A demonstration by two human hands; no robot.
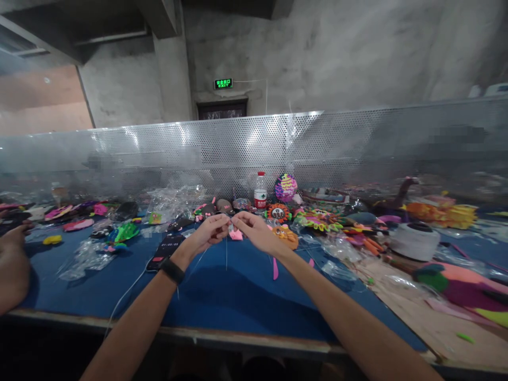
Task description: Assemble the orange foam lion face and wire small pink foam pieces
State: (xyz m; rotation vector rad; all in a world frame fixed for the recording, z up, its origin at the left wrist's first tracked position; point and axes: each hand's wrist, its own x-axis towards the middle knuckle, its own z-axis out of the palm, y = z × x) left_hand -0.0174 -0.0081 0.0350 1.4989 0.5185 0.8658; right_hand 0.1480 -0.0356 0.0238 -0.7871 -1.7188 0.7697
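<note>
My left hand (208, 233), with a dark band on its wrist, is raised over the blue table (238, 301), fingertips pinched. Opposite it, the fingertips of my right hand (254, 230) are pinched too and nearly meet the left ones. A thin pale thread (226, 254) hangs down from between them. Just under the fingertips shows a small pink piece (235, 235); whether it hangs from the thread or lies behind is unclear. Past my right hand sits an orange foam animal face (286, 236). A pink strip (275, 269) lies beside my right forearm.
A phone (165, 253) with a white cable lies left of my left wrist. Behind stand a red-capped bottle (261, 191) and several colourful foam pieces. A white thread spool (415, 241) is at right. Another person's hand (14, 264) is at far left. A perforated metal partition (238, 143) runs behind.
</note>
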